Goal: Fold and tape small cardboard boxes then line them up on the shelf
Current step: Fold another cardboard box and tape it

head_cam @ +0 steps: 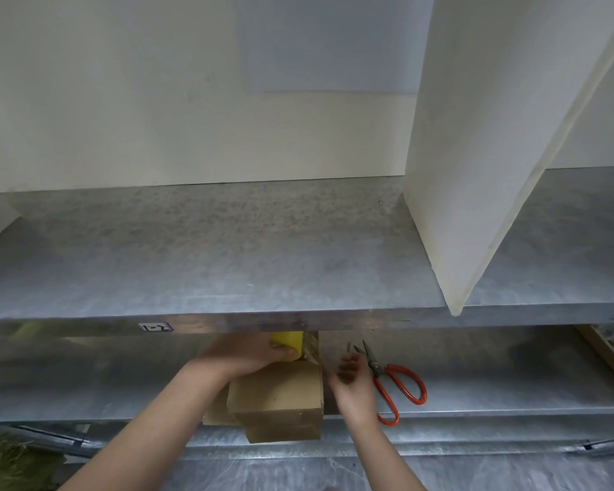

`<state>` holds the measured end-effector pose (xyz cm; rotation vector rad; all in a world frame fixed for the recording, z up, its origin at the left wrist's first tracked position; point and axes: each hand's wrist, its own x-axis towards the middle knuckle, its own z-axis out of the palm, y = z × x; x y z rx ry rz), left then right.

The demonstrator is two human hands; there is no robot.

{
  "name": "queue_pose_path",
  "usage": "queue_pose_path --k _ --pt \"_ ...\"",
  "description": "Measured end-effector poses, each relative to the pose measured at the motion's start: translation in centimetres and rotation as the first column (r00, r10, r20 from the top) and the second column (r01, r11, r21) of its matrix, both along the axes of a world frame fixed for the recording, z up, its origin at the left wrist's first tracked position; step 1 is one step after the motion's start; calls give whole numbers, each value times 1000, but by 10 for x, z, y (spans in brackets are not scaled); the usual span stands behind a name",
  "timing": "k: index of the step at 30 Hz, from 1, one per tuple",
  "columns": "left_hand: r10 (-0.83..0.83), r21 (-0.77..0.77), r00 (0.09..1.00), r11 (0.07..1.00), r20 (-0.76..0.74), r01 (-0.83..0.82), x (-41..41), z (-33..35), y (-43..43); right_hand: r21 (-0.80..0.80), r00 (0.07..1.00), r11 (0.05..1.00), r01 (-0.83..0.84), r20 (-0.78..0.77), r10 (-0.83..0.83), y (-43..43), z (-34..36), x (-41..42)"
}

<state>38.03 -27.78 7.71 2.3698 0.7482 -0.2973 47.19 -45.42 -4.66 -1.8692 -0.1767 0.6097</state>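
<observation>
Galvanised steel makes up both levels: the upper shelf (227, 264), where I judge the finished boxes are to be lined up, and the lower shelf (96, 377), which serves as my bench. A small label (155, 327) marks the upper shelf's front lip.

1. My left hand (249, 354) is wrapped around the yellow tape dispenser (287, 340), which sits at the far top edge of the cardboard box (280, 395). The shelf lip hides part of the dispenser, so I cannot tell where its blade is.
2. The box stands at the front edge of the lower shelf. One flap hangs over that edge.
3. My right hand (351, 380) holds nothing. Its fingers are loosely spread just beside the box's right face. I cannot tell whether it touches the box. The two hands are apart, with the box between them.
4. Red-handled scissors (394, 384) lie just right of that hand.
5. A white divider (475, 171) stands on the upper shelf further right.

Procedure, as I judge it: press the right palm flat on the box so it cannot slide. Draw the dispenser toward me along the centre seam in one stroke, keeping the tape taut. Run the strip over the near edge, then cut it. Rub the strip down before lifting the box. Pulling without a brace may skew the strip or tip the overhanging box off the shelf.
</observation>
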Motion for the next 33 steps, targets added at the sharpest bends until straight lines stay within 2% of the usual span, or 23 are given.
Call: queue_pose_path --k 2,3,5,7,8,10,12,16,20,24,29,33 --pt "5 3 1000 1000 -29 -4 -2 0 0 42 989 992 -117 101 112 -4 2 -7" --pt "3 8 999 1000 -52 -2 -2 0 0 62 978 980 -190 103 183 -5 3 -8" --pt "-5 16 997 1000 -82 7 -3 2 1 162 951 939 -303 -5 308 -11 9 -5" --pt "-11 4 997 1000 -77 11 -3 5 0 257 883 868 -426 -91 460 -18 16 4" --pt "-16 2 997 1000 -75 16 -2 7 0 208 843 834 -512 -65 534 -19 22 8" --pt "-31 -2 996 1000 -82 31 -2 12 0 7 766 767 -641 49 640 -13 31 10" --pt "-10 -24 999 1000 -54 9 -7 17 2 -99 765 776 -623 132 631 -5 37 9" --pt "146 -131 989 981 17 -142 -29 26 12 -37 817 820 -571 81 572 0 38 6" --pt "140 -228 977 968 161 -101 -35 29 5 -15 841 841 -541 9 541 3 42 7" --pt "119 -216 982 973 149 -85 -39 38 5 -51 842 840 -540 -17 540 7 44 7" --pt "81 9 995 997 64 -82 -57 38 23 -61 842 840 -539 -37 537 11 46 8" --pt "-46 308 999 951 8 41 -78 32 41 -69 840 837 -543 -53 540 14 45 8"
